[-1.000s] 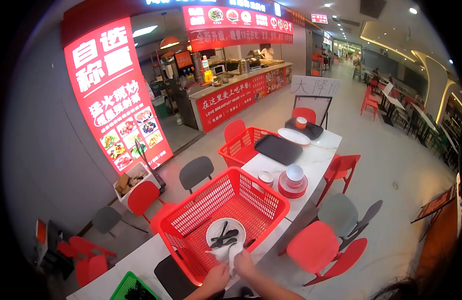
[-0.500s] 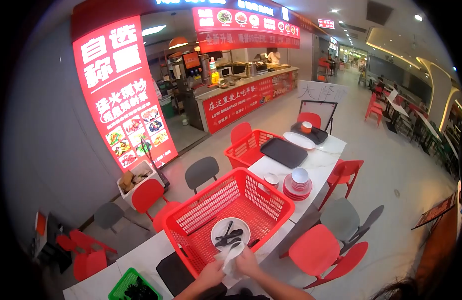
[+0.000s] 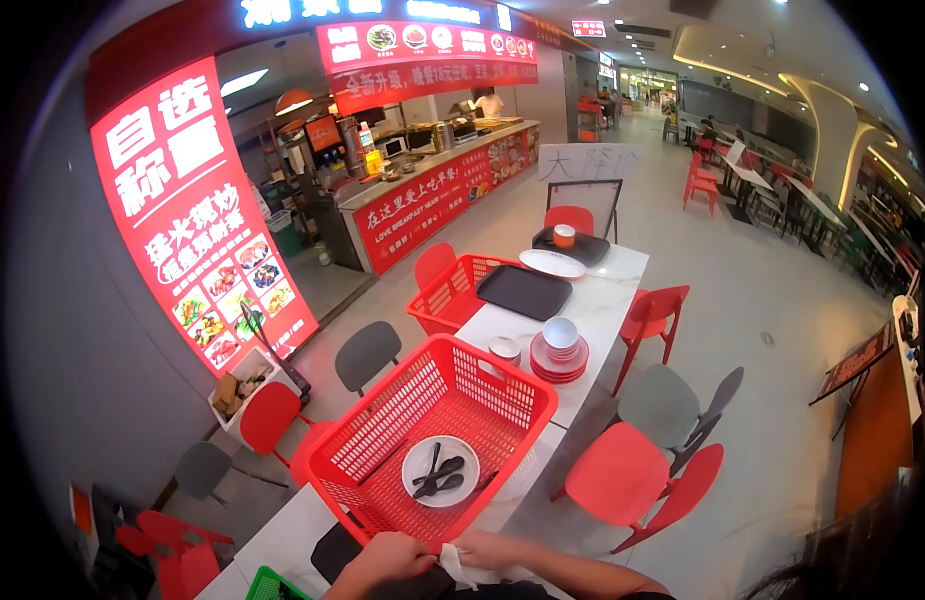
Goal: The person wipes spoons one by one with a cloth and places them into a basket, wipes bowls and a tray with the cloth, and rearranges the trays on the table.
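Note:
Close to my body, at the near edge of a large red plastic basket (image 3: 527,395), my two hands are side by side. My right hand (image 3: 490,550) is closed on a white cloth (image 3: 456,568), which hangs between the hands. My left hand (image 3: 394,556) has its fingers curled, and what is in them is hidden. A white plate (image 3: 414,464) lies inside the basket with several black spoons (image 3: 450,482) on it. Under the basket's near left corner, part of a dark tray (image 3: 332,553) shows on the table.
Further along the white table (image 3: 607,300) stand stacked red plates with bowls (image 3: 559,360), a dark tray (image 3: 524,291) and a white oval plate (image 3: 552,263). A second red basket (image 3: 444,300) is beyond. A green basket (image 3: 267,586) is at bottom left. Red chairs (image 3: 617,475) flank the table.
Both hands have drawn back from above the plate to the basket's near edge, bringing the white cloth along. The camera view has shifted, so the scene sits further left.

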The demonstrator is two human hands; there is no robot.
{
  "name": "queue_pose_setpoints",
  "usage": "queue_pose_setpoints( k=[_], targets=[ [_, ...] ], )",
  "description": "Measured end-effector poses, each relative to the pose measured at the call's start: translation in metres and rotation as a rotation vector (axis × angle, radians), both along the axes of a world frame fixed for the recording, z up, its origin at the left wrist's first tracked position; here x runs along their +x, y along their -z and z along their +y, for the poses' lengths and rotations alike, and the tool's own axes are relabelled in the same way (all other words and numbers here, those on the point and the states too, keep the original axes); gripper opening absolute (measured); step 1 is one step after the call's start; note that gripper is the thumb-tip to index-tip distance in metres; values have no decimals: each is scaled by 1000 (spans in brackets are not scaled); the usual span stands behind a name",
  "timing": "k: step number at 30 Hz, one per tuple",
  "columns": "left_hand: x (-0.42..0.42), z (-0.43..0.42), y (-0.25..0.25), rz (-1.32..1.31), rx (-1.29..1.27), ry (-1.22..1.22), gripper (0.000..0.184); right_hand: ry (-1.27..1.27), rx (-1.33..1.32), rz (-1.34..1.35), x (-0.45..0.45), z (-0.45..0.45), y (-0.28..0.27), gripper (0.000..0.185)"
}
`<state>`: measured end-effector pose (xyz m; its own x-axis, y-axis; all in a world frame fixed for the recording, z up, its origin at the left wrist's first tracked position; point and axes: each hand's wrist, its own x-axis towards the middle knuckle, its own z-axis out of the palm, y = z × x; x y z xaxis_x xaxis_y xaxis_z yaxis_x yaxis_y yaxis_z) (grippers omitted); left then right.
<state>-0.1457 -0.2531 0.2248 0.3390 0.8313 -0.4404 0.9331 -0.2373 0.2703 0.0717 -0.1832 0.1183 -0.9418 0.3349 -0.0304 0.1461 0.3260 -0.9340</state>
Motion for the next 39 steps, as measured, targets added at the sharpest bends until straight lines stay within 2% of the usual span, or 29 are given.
queue_pose_setpoints(
  k=[8,11,14,16,22,25,29,32,35,39],
  targets=[
    [2,9,-36,-132,18,-127,29,48,-121,118,-3,-13,-2,24],
    [-8,11,0,-411,405,-165,31,137,-203,214,0,-14,-2,29],
    [17,7,-24,-606,522,-529,31,232,-208,222,-2,-12,-2,33],
    [14,8,-5,-720,546,-626,25,386,-164,229,-3,-17,-6,35],
    [3,6,27,-883,437,-693,23,473,-156,150,-2,-16,-8,28],
    [6,6,32,-952,452,-694,22,446,-146,50,2,-12,-14,24],
    [11,1,34,-1100,437,-755,28,275,-109,14,5,-6,-14,32],
    [18,3,31,-1181,448,-796,34,246,-226,61,2,-10,-15,31],
    [17,7,35,-1194,459,-760,32,144,-370,144,0,-18,-24,29],
    [24,8,32,-1222,481,-764,31,128,-420,194,-6,-27,-29,32]
  ],
)
